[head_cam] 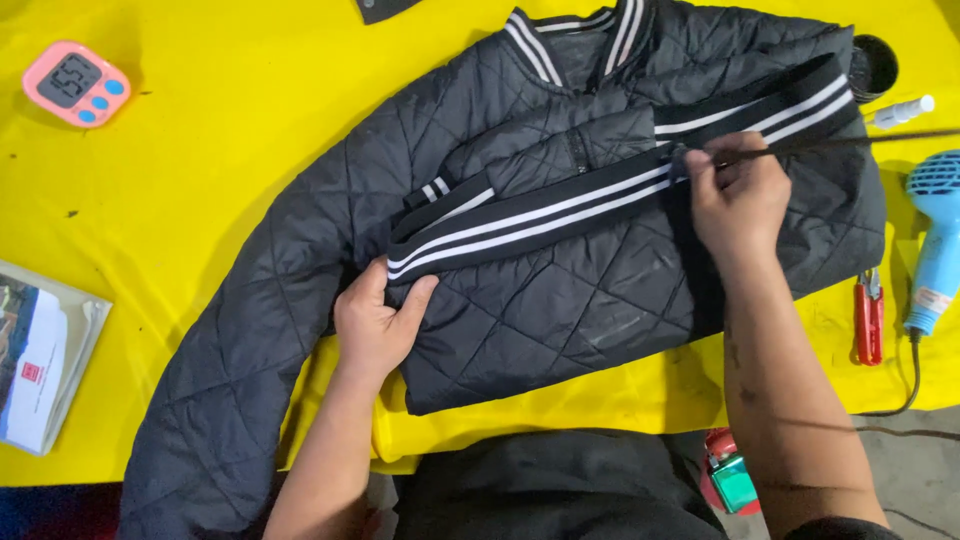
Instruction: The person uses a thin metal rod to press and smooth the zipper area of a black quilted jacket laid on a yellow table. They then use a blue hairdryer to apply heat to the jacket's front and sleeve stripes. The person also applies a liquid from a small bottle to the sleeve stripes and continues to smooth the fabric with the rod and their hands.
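The black quilted jacket (560, 250) lies spread on the yellow counter (200, 150); it looks soft, light and floppy, best gripped at its firmer striped waistband (560, 205). The left hand (378, 322) pinches the band's left end, while the right hand (738, 195) is closed on a thin dark rod (850, 142) over the band's right part

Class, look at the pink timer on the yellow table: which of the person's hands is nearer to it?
Left. The left hand grips the jacket's striped hem below and right of the pink timer; the right hand works much farther right.
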